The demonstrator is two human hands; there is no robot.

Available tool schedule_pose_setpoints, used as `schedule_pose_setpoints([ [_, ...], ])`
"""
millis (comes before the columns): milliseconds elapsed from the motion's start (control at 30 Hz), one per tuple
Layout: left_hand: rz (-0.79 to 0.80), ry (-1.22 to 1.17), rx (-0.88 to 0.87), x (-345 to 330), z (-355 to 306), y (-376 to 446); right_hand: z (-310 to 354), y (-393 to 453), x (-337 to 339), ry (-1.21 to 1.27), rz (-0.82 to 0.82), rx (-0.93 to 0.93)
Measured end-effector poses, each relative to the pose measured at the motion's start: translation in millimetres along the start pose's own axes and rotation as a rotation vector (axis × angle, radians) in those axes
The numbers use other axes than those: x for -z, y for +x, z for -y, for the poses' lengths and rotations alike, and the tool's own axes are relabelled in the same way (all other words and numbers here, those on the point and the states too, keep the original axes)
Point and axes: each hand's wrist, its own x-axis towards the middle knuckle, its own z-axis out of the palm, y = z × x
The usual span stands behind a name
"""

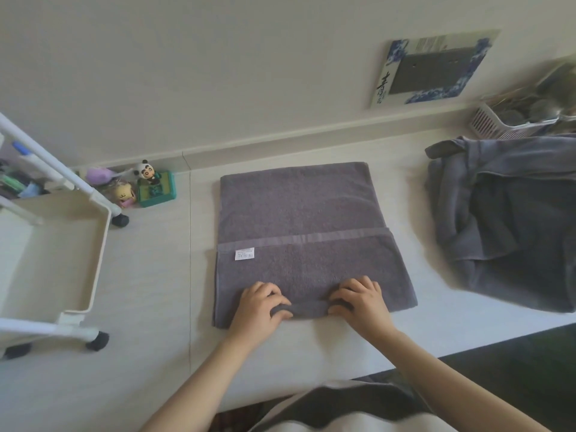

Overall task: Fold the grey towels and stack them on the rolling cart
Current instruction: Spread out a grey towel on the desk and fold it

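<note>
A grey terry towel [299,232] lies flat in the middle of a pale, faintly grained tabletop [156,291]. It is a soft rectangle, its near part folded over so a smooth woven band runs across it, with a small white label [244,253] just under that band at the towel's left. At the towel's near edge both hands curl their fingers around a raised roll of cloth: the left hand [260,310] pinches it from the left, the right hand [358,302] from the right, thumbs tucked beneath.

Right of the towel, well apart, a crumpled heap of grey towels [505,219] sags in loose folds. Left of the towel stands the white plastic rolling cart [93,244] on black casters, and beyond it small toy figures [137,188]. Behind the towel rises a plain cream wall; a blue-and-white bordered card [433,70] leans there, beside a white slatted basket [495,123].
</note>
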Motion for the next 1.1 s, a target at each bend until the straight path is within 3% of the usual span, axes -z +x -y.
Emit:
schedule_pose_setpoints([
  [133,0.234,-0.046,0.151,21,-10,13,7,9,12,0.057,0.122,-0.018],
  [300,0.643,-0.116,0.292,56,-29,23,24,20,63,0.093,0.662,-0.092],
  [367,0.807,-0.192,0.281,73,-33,32,31,31,85,0.087,0.811,-0.067],
  [433,0.874,-0.272,0.255,93,-36,45,35,48,104,0.091,0.888,-0.037],
  [533,0.849,-0.312,0.258,124,-35,74,37,86,123,0.099,0.869,-0.013],
  [667,0.757,-0.18,0.278,144,-21,123,33,152,121,0.01,0.803,0.029],
  [833,0.654,0.054,0.393,121,10,176,13,212,85,-0.053,0.662,-0.093],
  [933,0.504,0.039,0.432,97,25,183,-4,218,62,-0.137,0.608,-0.152],
  [1100,0.414,0.292,0.25,67,43,181,-19,214,40,-0.227,0.471,-0.11],
])
